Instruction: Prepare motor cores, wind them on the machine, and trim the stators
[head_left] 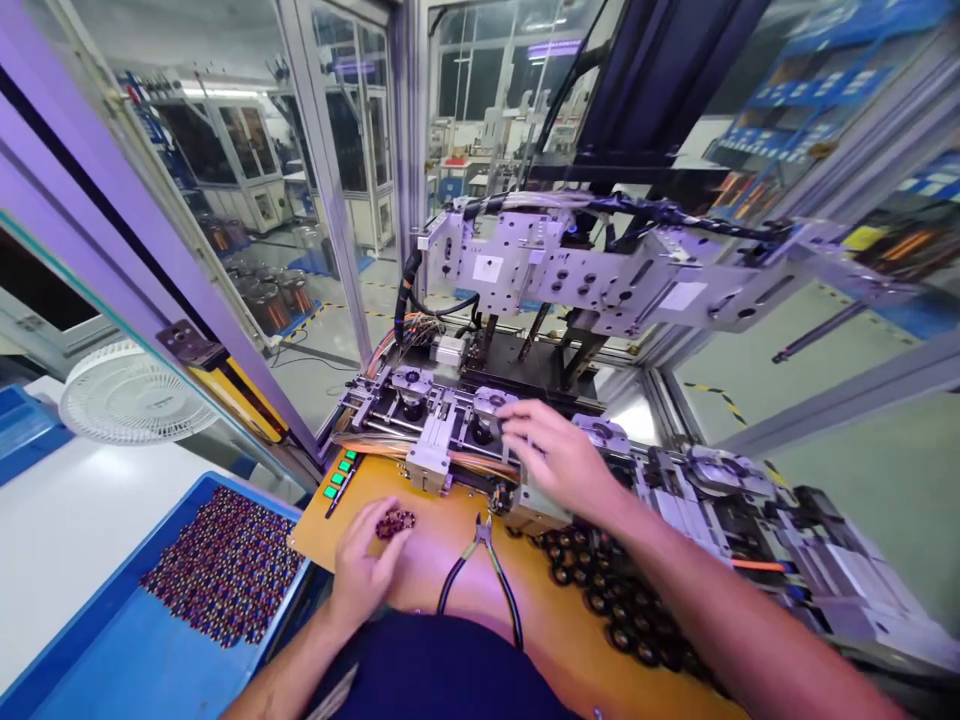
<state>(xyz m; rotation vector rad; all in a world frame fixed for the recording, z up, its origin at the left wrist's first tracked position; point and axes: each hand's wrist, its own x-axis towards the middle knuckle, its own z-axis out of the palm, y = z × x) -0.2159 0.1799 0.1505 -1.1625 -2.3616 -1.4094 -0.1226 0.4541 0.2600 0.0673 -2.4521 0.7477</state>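
My left hand rests low over the orange worktop, fingers and thumb curled around a small cluster of dark red rings. My right hand reaches forward to the machine, its fingertips at the second round metal fixture. Those fingers are bent together, and whatever they pinch is too small or hidden to name. Between my hands lies a pair of cutting pliers, jaws pointing away from me and black handles spread. Many black rings lie heaped under my right forearm.
At the left, a blue tray holds many small dark, multicoloured parts. Green buttons sit at the worktop's left edge. Further fixtures line the machine, below a metal plate assembly. A white fan stands beyond the frame post.
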